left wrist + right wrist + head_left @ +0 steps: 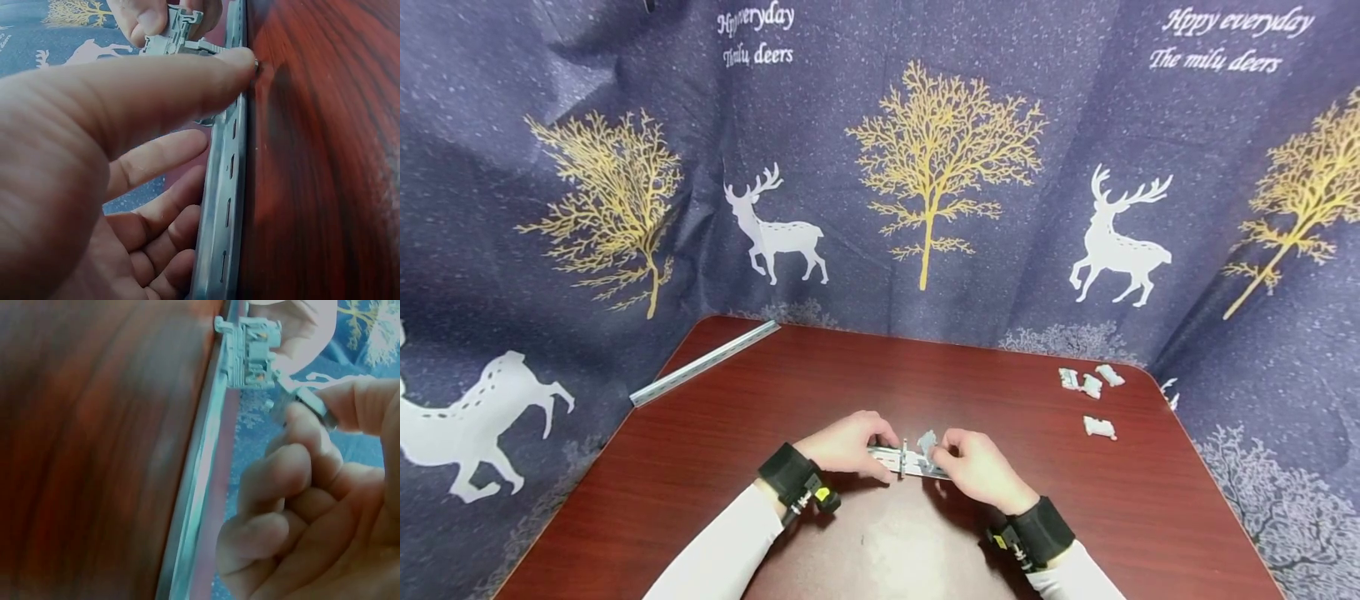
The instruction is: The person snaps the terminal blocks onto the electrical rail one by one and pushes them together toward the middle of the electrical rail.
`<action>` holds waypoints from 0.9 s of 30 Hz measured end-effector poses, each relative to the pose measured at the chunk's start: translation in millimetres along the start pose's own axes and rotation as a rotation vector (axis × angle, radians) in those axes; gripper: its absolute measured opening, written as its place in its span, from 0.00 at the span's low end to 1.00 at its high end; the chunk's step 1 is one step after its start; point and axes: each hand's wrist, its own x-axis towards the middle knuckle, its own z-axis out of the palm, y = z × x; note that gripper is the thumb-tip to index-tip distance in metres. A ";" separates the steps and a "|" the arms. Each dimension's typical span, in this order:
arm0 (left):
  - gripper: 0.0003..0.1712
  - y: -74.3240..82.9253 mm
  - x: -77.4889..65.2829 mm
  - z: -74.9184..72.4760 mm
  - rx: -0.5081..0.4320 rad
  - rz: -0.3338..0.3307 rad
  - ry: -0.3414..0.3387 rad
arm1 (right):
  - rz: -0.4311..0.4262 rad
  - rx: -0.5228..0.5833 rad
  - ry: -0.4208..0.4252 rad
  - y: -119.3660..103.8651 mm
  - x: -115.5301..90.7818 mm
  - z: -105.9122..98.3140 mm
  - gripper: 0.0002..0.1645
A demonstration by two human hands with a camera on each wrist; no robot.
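Note:
A slotted metal DIN rail (886,457) lies across the table between the hands. A thin pale grey terminal block (904,458) stands upright on it; its broad side (253,353) shows in the right wrist view. My left hand (850,446) holds the rail around its left part, thumb on the near edge beside the standing block, other fingers along the far side (228,187). Just right of that block, my right hand (981,471) pinches another grey terminal block (927,442) between thumb and index finger, tilted above the rail. Its fingers partly hide this piece.
Several loose pale terminal blocks (1092,386) lie at the back right, with one block (1100,427) a little nearer. A longer slotted rail (706,362) lies slantwise along the left edge. Behind the red-brown table (850,367) hangs a dark blue printed cloth (865,167).

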 end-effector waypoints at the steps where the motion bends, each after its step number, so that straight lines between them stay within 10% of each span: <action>1: 0.25 -0.1 0.0 0.3 0.009 0.001 -0.004 | 0.005 -0.016 0.006 -1.2 0.1 1.3 0.19; 27: 0.16 -3.8 0.3 3.1 0.022 -0.030 -0.008 | 0.048 -0.293 0.142 -32.2 -0.3 29.1 0.18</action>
